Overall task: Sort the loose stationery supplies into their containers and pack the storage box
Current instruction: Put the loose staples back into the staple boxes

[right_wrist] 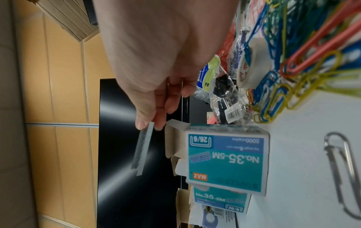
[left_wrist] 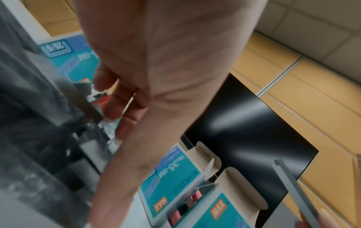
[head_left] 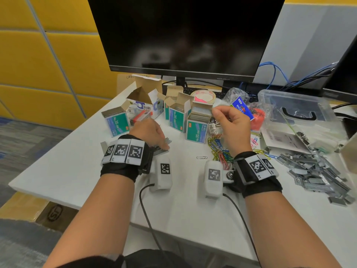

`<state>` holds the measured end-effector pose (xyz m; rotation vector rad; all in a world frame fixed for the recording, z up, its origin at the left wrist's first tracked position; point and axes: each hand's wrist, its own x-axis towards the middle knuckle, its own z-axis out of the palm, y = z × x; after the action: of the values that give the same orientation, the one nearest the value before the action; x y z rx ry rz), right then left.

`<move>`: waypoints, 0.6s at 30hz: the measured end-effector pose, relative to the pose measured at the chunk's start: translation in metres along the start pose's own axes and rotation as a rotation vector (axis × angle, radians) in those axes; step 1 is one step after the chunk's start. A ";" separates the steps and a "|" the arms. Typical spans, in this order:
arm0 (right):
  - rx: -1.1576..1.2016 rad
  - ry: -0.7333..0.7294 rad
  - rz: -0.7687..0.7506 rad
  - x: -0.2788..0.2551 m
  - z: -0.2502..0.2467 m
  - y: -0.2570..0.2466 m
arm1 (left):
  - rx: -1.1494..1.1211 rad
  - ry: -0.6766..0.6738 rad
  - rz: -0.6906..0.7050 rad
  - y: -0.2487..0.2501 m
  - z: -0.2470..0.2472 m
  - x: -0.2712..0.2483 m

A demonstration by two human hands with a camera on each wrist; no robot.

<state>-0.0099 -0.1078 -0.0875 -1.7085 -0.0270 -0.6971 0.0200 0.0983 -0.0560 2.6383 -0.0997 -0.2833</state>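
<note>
White table [head_left: 77, 171] at frame centre carries open staple boxes [head_left: 197, 130], paperclips [head_left: 218, 149], loose staples [head_left: 313, 173]. Right hand [head_left: 229, 124] pinches a staple strip [right_wrist: 142, 148] above one box; left hand [head_left: 150, 134] rests flat, fingers relaxed.

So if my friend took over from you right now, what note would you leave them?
Right hand: pinching one staple strip above the open staple box, which already holds strips.
Left hand: down on a few loose strips near the table's front; whether it grips them I cannot tell.
Left to do: the big staple pile on the right, the coloured paper clips, one silver clip.
The other staple boxes are open too. The clear storage box at the far right is not packed yet.
</note>
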 end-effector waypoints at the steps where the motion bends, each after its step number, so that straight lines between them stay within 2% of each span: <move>1: -0.004 0.000 -0.001 0.000 0.000 0.000 | 0.028 -0.025 -0.015 0.000 0.001 0.001; 7: -0.005 -0.006 -0.003 0.000 0.000 0.000 | 0.019 -0.010 -0.011 -0.002 0.003 0.005; 10: 0.006 -0.012 0.001 0.000 -0.001 -0.001 | 0.004 0.057 0.030 -0.002 0.003 0.006; 14: 0.079 -0.004 0.024 -0.002 -0.001 -0.002 | -0.169 0.287 0.209 0.004 -0.006 0.009; 16: 0.127 0.006 0.035 -0.002 -0.001 -0.003 | -0.303 0.330 0.317 0.010 -0.013 0.011; 18: 0.168 0.025 0.037 -0.002 -0.001 -0.004 | -0.416 0.315 0.417 0.015 -0.015 0.014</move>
<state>-0.0133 -0.1068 -0.0845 -1.5362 -0.0351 -0.6697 0.0362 0.0903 -0.0382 2.1513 -0.4285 0.2305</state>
